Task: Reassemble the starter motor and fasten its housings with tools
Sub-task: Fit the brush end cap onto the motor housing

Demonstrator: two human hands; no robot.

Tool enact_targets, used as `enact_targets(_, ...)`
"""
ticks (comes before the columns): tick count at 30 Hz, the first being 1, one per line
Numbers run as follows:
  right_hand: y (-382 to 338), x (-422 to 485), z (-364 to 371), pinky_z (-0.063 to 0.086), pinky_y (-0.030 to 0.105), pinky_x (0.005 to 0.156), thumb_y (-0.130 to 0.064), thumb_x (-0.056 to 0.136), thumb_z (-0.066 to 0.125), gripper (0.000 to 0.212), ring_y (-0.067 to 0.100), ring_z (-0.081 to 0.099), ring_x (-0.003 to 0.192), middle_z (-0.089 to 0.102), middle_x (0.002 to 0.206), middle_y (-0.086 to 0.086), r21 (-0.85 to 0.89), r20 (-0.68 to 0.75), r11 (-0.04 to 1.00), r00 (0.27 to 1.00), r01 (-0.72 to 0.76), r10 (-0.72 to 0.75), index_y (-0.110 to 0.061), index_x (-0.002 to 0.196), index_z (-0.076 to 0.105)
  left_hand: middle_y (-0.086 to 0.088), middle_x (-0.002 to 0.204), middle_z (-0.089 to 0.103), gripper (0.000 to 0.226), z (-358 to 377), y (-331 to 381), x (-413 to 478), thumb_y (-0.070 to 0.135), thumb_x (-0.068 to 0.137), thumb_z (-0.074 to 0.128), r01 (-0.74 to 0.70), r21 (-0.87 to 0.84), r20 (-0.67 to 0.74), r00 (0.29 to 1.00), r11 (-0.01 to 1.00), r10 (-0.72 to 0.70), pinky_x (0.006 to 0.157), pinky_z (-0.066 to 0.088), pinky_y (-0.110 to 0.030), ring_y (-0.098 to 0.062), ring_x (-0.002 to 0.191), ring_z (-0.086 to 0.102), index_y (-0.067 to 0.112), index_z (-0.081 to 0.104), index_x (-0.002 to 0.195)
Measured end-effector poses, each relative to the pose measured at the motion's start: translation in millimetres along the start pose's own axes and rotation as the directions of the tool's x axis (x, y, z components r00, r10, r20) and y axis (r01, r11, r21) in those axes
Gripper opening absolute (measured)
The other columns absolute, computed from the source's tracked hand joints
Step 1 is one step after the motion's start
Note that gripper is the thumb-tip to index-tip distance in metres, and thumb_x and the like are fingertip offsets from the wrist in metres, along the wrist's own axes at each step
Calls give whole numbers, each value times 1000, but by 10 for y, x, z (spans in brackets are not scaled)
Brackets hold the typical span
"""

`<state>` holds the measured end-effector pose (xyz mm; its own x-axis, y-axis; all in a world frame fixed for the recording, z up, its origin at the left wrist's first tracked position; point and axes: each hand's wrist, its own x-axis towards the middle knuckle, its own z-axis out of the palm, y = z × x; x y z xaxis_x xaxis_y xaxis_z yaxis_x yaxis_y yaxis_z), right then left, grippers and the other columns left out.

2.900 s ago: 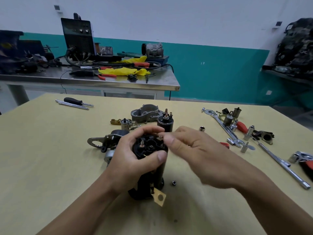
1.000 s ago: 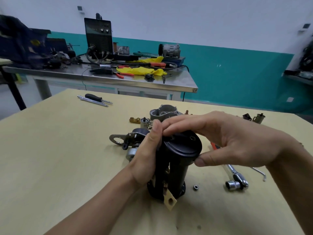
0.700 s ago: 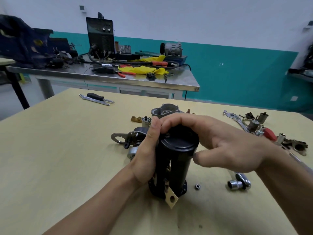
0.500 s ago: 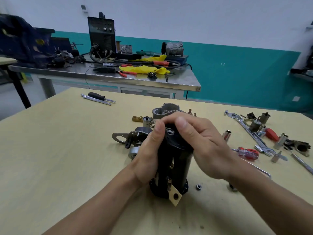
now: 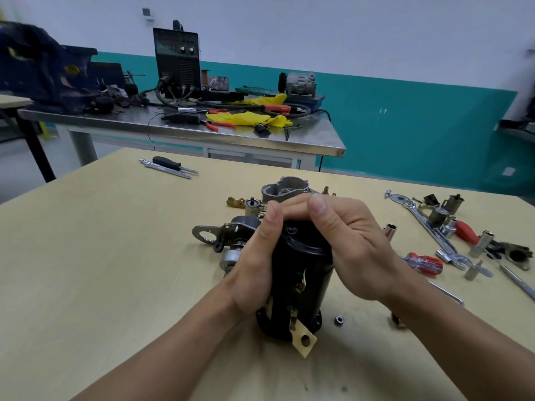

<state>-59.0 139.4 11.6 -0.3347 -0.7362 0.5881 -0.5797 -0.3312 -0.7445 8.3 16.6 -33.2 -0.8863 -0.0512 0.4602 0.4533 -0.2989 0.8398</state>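
A black cylindrical starter motor body [image 5: 301, 287] stands upright on the yellow table [image 5: 110, 270], a brass terminal tab [image 5: 303, 340] sticking out at its base. A black end cap [image 5: 301, 238] sits on its top. My left hand [image 5: 254, 264] grips the body's left side, thumb up by the cap. My right hand [image 5: 347, 244] curls over the cap from the right, fingers pressing down on its top. A small nut [image 5: 339, 319] lies on the table just right of the base.
Behind the motor lie a drive housing with mounting lug [image 5: 223, 235], a grey aluminium housing [image 5: 285, 189] and small brass parts [image 5: 236, 202]. To the right are a wrench [image 5: 428, 227], sockets [image 5: 389, 230] and a red screwdriver [image 5: 425, 263]. A black screwdriver [image 5: 170, 164] lies far left. A steel bench [image 5: 188, 131] stands beyond.
The end cap, earlier off with the brush end showing, now sits on the body. My right hand has moved from holding its rim to wrapping over its top.
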Motion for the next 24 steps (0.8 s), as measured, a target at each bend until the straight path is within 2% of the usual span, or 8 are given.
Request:
enact_targets(4, -5, -29, 13, 50, 21, 89, -24, 103, 32, 40, 14, 68, 107, 74, 108, -7, 9, -1, 1000, 1000, 24, -24, -13, 111, 70, -18, 129, 65, 78, 15, 1, -5, 69, 95, 37, -6, -36, 7, 1000, 999, 6, 100, 49, -30, -29, 127, 59, 4, 58, 134)
enact_targets(6, 1, -42, 43, 51, 22, 89, -25, 103, 34, 40, 16, 69, 106, 74, 108, -2, -1, -41, 1000, 999, 12, -12, -12, 111, 71, -18, 127, 66, 75, 16, 3, -5, 68, 96, 37, -14, -57, 6, 1000, 998, 14, 100, 49, -30, -28, 126, 60, 6, 61, 131)
enact_targets(10, 27, -35, 55, 53, 27, 87, -18, 102, 45, 30, 22, 69, 105, 75, 106, 4, -58, -70, 997, 997, -44, 40, -11, 110, 74, -16, 117, 70, 72, 21, 9, -3, 61, 99, 31, -6, -63, -60, 998, 998, 2, 96, 52, -31, -28, 119, 64, 2, 64, 124)
enact_targets(14, 13, 4, -10, 52, 24, 84, -12, 99, 52, 25, 22, 69, 102, 75, 103, 0, -92, -18, 994, 998, -60, 58, -14, 106, 75, -17, 124, 68, 63, 32, 14, -13, 67, 94, 46, -6, 0, -86, 996, 1000, 6, 99, 52, -34, -27, 124, 62, 17, 68, 125)
enact_targets(17, 3, 13, -9, 53, 22, 83, -12, 98, 52, 24, 19, 69, 100, 75, 100, -2, -91, 0, 994, 998, -65, 65, -14, 104, 76, -25, 123, 66, 63, 48, 6, -26, 70, 87, 55, 20, 27, -106, 994, 999, -17, 100, 53, -41, -30, 118, 65, 18, 71, 118)
enact_targets(19, -1, 16, 22, 52, 21, 83, -11, 98, 52, 25, 17, 70, 99, 75, 99, -4, -70, -6, 995, 997, -73, 73, -16, 102, 76, -22, 121, 68, 59, 46, -18, -38, 69, 85, 60, 16, 5, -126, 992, 1000, -15, 98, 53, -41, -29, 115, 66, 20, 74, 114)
enact_targets(21, 10, 2, 87, 52, 20, 82, -10, 97, 52, 25, 14, 70, 96, 76, 96, -4, -23, -86, 996, 993, -82, 80, -15, 99, 76, -22, 120, 68, 54, 52, -29, -38, 63, 87, 60, 13, -4, -162, 987, 1000, -13, 97, 54, -41, -29, 114, 67, 17, 74, 113)
enact_targets(24, 71, -62, 237, 54, 16, 72, -17, 94, 56, 20, 8, 72, 85, 77, 86, -3, 88, -373, 988, 915, -128, 152, -15, 93, 77, -30, 120, 66, 54, 53, -60, -22, 55, 87, 54, 64, -15, -224, 972, 998, -66, 100, 49, -54, -41, 115, 64, 12, 73, 113)
